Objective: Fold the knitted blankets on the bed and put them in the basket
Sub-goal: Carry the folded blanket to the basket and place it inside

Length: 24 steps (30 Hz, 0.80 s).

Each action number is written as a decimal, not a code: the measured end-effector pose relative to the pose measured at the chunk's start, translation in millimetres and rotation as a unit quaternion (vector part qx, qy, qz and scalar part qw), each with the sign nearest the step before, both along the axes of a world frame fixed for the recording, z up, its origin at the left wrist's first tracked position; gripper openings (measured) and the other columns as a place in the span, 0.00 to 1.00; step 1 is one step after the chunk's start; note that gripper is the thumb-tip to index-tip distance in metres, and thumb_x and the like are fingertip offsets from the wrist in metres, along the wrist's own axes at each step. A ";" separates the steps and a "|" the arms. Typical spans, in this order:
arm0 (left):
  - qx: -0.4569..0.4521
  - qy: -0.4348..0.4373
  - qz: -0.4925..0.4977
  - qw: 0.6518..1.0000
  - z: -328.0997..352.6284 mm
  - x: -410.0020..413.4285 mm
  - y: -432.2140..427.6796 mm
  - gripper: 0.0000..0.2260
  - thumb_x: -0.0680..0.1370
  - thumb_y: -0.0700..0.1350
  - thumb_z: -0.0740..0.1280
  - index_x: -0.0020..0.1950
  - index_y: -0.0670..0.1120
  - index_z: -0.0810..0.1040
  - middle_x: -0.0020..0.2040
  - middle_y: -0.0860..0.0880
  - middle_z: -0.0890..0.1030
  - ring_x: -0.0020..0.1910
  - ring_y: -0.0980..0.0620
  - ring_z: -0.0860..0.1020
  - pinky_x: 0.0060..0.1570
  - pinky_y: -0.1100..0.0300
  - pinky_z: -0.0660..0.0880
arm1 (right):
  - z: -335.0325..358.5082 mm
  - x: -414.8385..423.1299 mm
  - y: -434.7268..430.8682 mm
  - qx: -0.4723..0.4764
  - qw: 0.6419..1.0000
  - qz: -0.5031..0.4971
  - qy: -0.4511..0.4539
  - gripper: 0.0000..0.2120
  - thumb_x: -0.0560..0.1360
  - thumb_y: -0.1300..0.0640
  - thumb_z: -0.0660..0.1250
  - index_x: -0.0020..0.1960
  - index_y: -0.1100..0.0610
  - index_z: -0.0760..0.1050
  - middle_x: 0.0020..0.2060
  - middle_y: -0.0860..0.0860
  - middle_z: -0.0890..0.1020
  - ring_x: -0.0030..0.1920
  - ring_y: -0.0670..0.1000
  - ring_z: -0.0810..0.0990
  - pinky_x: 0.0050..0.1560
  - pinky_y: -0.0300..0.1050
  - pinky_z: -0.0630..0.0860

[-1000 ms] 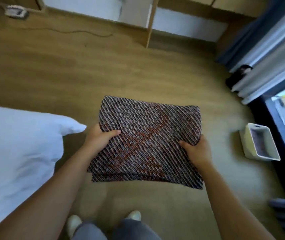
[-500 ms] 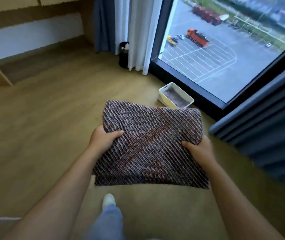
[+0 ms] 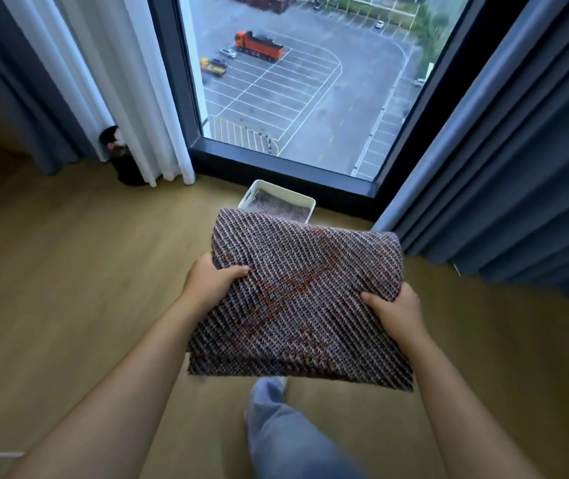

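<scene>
The left hand (image 3: 212, 285) grasps the left edge of the folded knitted blanket (image 3: 303, 305), thumb on top, fingers hidden beneath. The blanket is carried flat in the air above the wooden floor (image 3: 68, 288), short of the white basket (image 3: 277, 189) by the window, which seems to hold knitted fabric already. The right hand (image 3: 397, 312) grasps the right edge likewise. The blanket looks wider than the basket, so lowered flat it may catch the rim and unfold; one hand loosening early could let layers slide
</scene>
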<state>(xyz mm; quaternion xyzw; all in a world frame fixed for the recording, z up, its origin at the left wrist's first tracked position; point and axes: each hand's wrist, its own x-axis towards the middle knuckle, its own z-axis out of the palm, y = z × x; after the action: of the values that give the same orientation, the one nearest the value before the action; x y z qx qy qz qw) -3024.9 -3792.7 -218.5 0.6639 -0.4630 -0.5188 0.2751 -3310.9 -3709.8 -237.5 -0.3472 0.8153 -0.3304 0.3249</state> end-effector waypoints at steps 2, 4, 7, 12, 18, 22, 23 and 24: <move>-0.002 -0.003 -0.005 1.000 -0.8 -11.1 -46.1 0.14 0.70 0.48 0.72 0.50 0.49 0.71 0.48 0.48 0.79 0.48 0.46 0.79 0.55 0.50 0.76 | -3.9 -7.8 -43.6 -0.002 1.000 -0.008 -0.008 0.23 0.67 0.55 0.74 0.58 0.59 0.71 0.56 0.57 0.79 0.55 0.58 0.77 0.57 0.53 0.74; 0.009 -0.012 -0.003 1.000 -2.3 -18.4 -85.4 0.14 0.70 0.47 0.72 0.51 0.49 0.71 0.50 0.48 0.79 0.49 0.45 0.79 0.56 0.49 0.75 | -7.1 -12.3 -82.7 0.003 1.000 -0.011 -0.019 0.21 0.67 0.54 0.74 0.56 0.57 0.71 0.55 0.56 0.79 0.54 0.58 0.78 0.56 0.53 0.75; 0.018 -0.044 -0.007 0.999 -7.7 -25.6 -149.0 0.16 0.70 0.49 0.72 0.52 0.47 0.72 0.52 0.46 0.79 0.50 0.45 0.78 0.56 0.48 0.75 | -12.9 -19.6 -146.9 0.016 0.999 -0.006 -0.032 0.18 0.68 0.53 0.73 0.52 0.53 0.69 0.52 0.54 0.79 0.52 0.57 0.78 0.53 0.51 0.75; 0.021 -0.084 0.005 0.996 -22.2 -39.4 -245.5 0.15 0.70 0.49 0.72 0.52 0.48 0.71 0.54 0.46 0.79 0.51 0.44 0.77 0.56 0.49 0.74 | -21.8 -32.1 -237.7 0.035 0.998 0.010 -0.046 0.17 0.68 0.50 0.72 0.53 0.52 0.70 0.49 0.50 0.79 0.50 0.55 0.78 0.52 0.53 0.76; 0.026 -0.079 -0.050 0.995 -56.2 -69.1 -375.4 0.14 0.71 0.48 0.72 0.52 0.47 0.72 0.54 0.45 0.79 0.52 0.44 0.77 0.56 0.48 0.74 | -46.7 -51.8 -341.1 0.059 0.997 -0.038 -0.038 0.14 0.69 0.51 0.69 0.51 0.48 0.69 0.47 0.48 0.77 0.49 0.54 0.77 0.52 0.53 0.76; 0.031 -0.076 -0.094 0.992 -90.9 -87.4 -470.9 0.11 0.71 0.47 0.71 0.49 0.47 0.72 0.53 0.45 0.79 0.49 0.47 0.76 0.51 0.55 0.72 | -72.6 -56.8 -418.1 0.079 0.992 -0.089 -0.038 0.13 0.69 0.54 0.69 0.51 0.50 0.69 0.47 0.50 0.78 0.50 0.55 0.77 0.53 0.53 0.75; 0.038 -0.081 -0.103 0.991 -100.7 -91.0 -494.0 0.11 0.71 0.46 0.71 0.49 0.48 0.72 0.53 0.45 0.79 0.49 0.48 0.76 0.51 0.55 0.72 | -80.5 -56.2 -436.5 0.088 0.989 -0.108 -0.044 0.14 0.69 0.54 0.69 0.51 0.51 0.69 0.48 0.51 0.78 0.51 0.56 0.77 0.53 0.52 0.75; 0.043 -0.080 -0.107 0.990 -108.5 -93.9 -511.8 0.11 0.72 0.46 0.71 0.49 0.48 0.72 0.53 0.44 0.79 0.50 0.47 0.76 0.52 0.54 0.73 | -85.1 -55.2 -451.5 0.096 0.987 -0.119 -0.052 0.14 0.69 0.55 0.69 0.52 0.51 0.69 0.48 0.51 0.77 0.52 0.56 0.77 0.53 0.52 0.75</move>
<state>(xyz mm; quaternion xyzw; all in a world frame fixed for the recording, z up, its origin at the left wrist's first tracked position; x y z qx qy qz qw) -3118.7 -4304.5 -327.0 0.6609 -0.5290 -0.5103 0.1516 -3366.0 -4161.3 -322.6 -0.1972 0.8606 -0.3043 0.3575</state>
